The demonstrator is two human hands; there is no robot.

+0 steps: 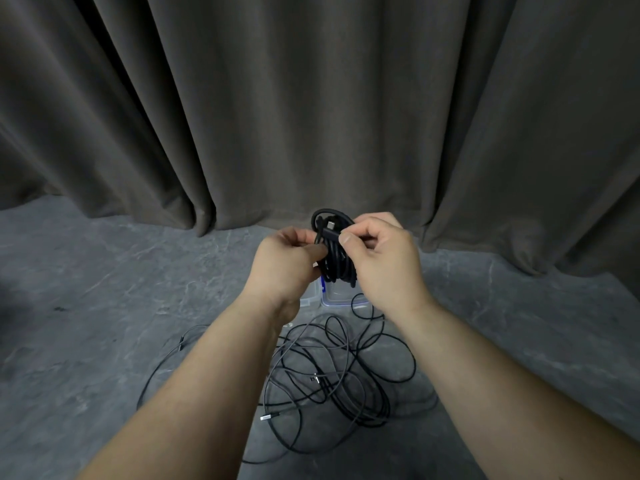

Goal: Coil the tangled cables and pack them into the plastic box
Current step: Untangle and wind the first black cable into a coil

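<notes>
A black coiled cable (334,252) is being gripped upright by the left hand (289,261) while its plug end is being pinched by the right hand (382,256), above the plastic box (341,296) (mostly hidden) and the tangled cables (329,372) lying on the grey floor (104,306).

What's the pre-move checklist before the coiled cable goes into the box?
1. Coil gathered: black coiled cable bunched in loops between both hands. ok.
2. Left hand grip on the coil's side: ok.
3. Right hand pinches the cable near the connector end: ok.
4. Loose end secured around the coil: cannot tell.
5. Plastic box open and reachable: mostly hidden behind the hands, cannot tell.
6. Remaining work: tangled cables lie uncoiled on the floor. not ok.
</notes>
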